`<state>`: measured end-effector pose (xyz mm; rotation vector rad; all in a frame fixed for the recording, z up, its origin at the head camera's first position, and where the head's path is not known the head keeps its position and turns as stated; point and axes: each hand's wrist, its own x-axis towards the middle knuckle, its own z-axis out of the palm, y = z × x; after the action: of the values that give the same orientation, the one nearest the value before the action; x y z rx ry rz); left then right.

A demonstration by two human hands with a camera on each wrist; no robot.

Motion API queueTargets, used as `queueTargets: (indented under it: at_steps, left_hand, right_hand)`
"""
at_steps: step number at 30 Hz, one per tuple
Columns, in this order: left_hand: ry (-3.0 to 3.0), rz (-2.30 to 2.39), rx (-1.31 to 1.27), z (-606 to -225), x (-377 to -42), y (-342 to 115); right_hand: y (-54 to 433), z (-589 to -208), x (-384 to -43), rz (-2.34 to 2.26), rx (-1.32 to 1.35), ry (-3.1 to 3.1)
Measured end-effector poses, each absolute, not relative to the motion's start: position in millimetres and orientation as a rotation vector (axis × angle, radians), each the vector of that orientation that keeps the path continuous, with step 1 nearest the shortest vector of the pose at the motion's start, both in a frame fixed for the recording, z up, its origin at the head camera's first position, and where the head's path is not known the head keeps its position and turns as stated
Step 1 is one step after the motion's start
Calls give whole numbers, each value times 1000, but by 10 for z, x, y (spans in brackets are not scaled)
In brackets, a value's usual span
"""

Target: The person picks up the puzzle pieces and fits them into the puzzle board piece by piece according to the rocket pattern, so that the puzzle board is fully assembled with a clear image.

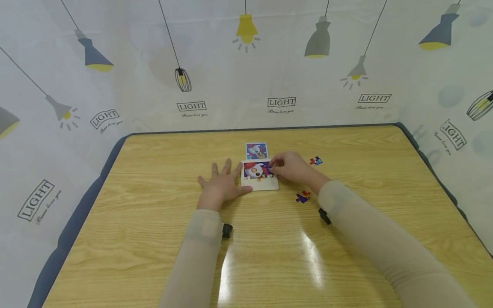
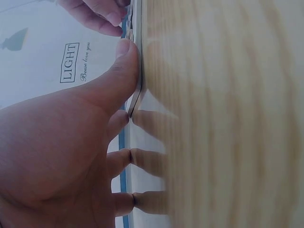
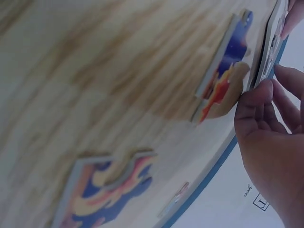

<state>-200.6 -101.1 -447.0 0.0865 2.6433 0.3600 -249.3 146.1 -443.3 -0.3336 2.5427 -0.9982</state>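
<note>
A small puzzle board [image 1: 263,185] lies on the table, its upper part filled with a picture of a white-faced figure in red and its lower strip bare. My left hand [image 1: 221,187] is spread flat at its left side, thumb resting on the board's edge [image 2: 139,61]. At the right side, my right hand [image 1: 293,167] has curled fingers, thumb and forefinger pinching a puzzle piece [image 1: 271,169] mostly hidden under the fingertips. Just above the board is a matching picture card [image 1: 256,150].
Loose puzzle pieces [image 1: 303,197] in purple and orange lie right of the board, under the right forearm. More red and blue pieces [image 1: 316,161] lie beyond the right wrist. A lamp-patterned cloth [image 1: 231,77] stands behind the wooden table [image 1: 154,171].
</note>
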Motion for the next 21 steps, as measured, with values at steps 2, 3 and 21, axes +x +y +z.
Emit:
queueTargets:
  at_steps: [2, 3, 21]
  left_hand:
    - [2642, 363, 87, -4450, -1994, -1007]
    - [2640, 366, 87, -4456, -1997, -1010]
    - [2656, 363, 102, -4373, -1940, -999]
  right_hand:
    - [1455, -4430, -2489, -951, -406, 2572]
    - [1451, -4426, -2485, -929, -442, 2580]
    - [1396, -4446, -2455, -792, -628, 2581]
